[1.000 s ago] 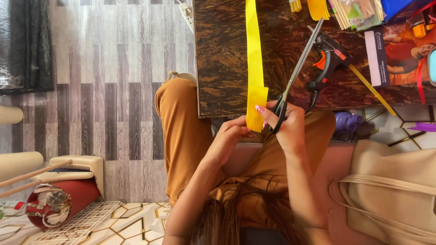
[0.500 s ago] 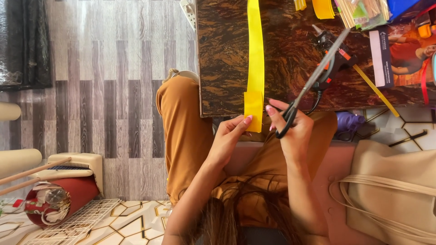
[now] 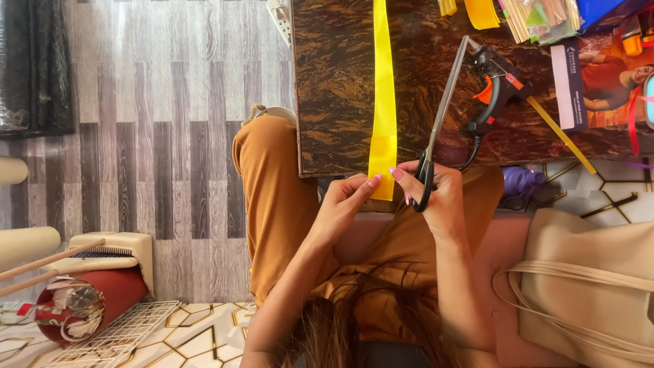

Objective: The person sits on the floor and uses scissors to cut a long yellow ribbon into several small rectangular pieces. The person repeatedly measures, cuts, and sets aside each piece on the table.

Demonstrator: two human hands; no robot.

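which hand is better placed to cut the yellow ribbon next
Right, probably. The right hand already holds the scissors beside the yellow ribbon, while the left hand pinches the ribbon's folded end.

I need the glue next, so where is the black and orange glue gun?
The black and orange glue gun lies on the dark marbled table, right of the long scissors.

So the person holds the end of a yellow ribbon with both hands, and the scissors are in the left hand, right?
Not quite: the head view shows the scissors in the right hand. Both hands do hold the yellow ribbon, the left hand pinching its end.
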